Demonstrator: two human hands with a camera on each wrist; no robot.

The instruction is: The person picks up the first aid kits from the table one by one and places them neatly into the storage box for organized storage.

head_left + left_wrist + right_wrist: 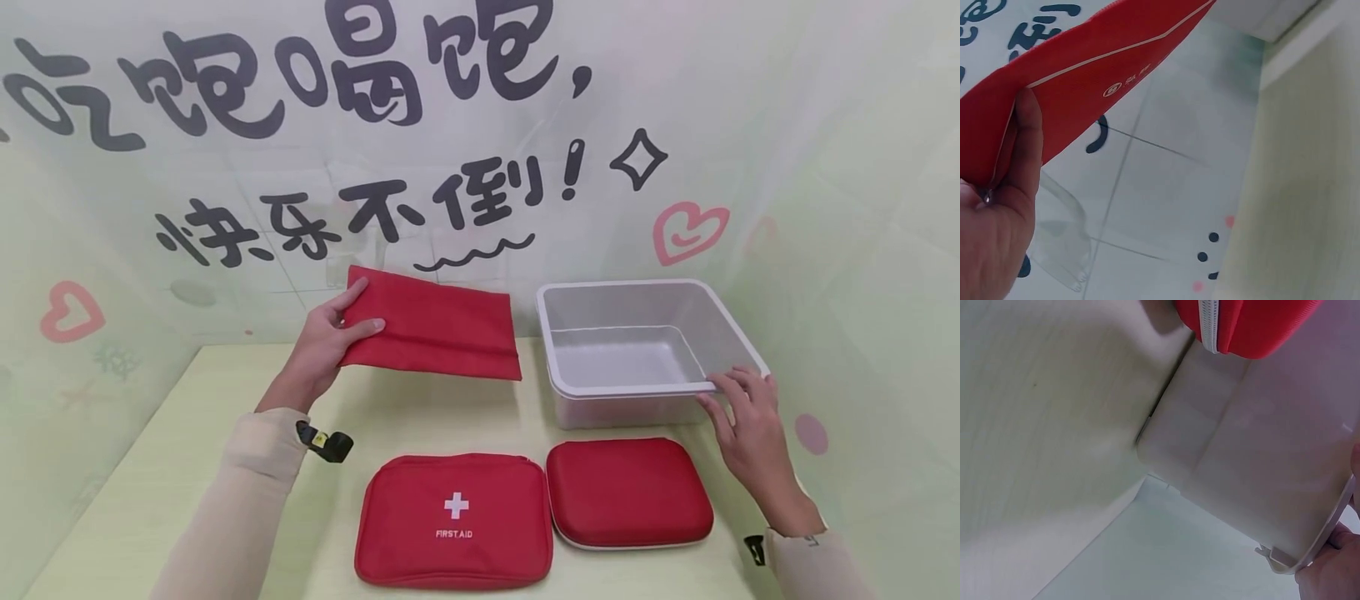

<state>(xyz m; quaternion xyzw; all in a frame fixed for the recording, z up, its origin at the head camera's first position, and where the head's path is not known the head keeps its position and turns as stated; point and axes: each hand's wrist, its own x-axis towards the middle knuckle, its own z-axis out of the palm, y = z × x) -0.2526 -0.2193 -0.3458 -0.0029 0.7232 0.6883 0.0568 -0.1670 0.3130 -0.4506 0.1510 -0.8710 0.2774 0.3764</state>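
My left hand [318, 350] grips the left end of a flat red fabric pouch [442, 325], thumb on the near face, and holds it up above the table. From the left wrist, the pouch [1104, 75] shows a pale line and a small printed logo. My right hand [750, 425] pinches the front right rim of a pale grey plastic bin [637, 408]. A red first aid bag [453, 554] with a white cross lies flat in front, and a red hard-shell case [630, 492] is beside it, near the bin. The right wrist view shows the bin's wall [1260, 444] and a red zipped end [1247, 328].
The pale yellow tabletop [172, 467] ends at the back against a printed wall sheet [465, 108] with black characters. More of the sheet hangs along the right side, close to my right arm.
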